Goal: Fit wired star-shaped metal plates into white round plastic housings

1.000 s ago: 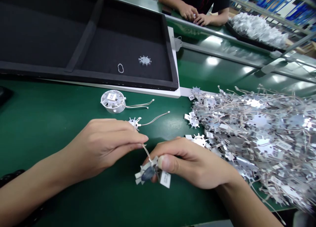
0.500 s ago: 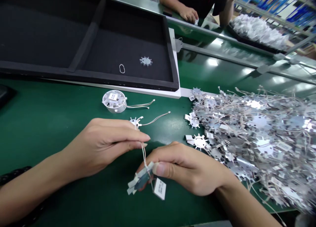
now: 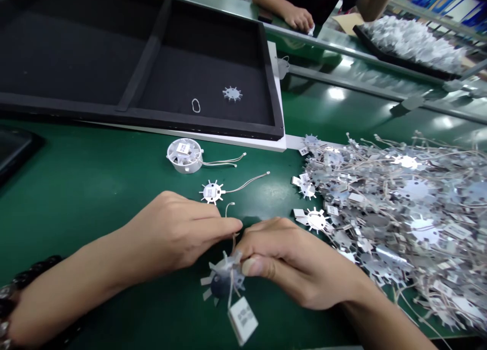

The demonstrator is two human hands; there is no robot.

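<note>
My right hand (image 3: 292,264) pinches the edge of a star-shaped metal plate (image 3: 224,279), which tilts above the green table. From that plate a white labelled block (image 3: 242,319) hangs on thin wires. The fingers of my left hand (image 3: 190,228) are pressed together on the thin wires (image 3: 234,238) just above the plate. Beyond my left hand lies another star-shaped plate (image 3: 212,192) with a label and a wire running right. Behind it stands a round white fan-like ring (image 3: 184,155) with two wires.
A large pile of metal plates with wires (image 3: 414,203) covers the right side. At the back left is a black divided tray (image 3: 182,119) holding one plate and a small loop. Across the table, a person's hand (image 3: 300,19) rests near a tray of white pieces (image 3: 418,43).
The held plate has turned to show more of its face, and the labelled block hangs lower. My left hand has moved right and slightly down, uncovering the star-shaped plate behind it.
</note>
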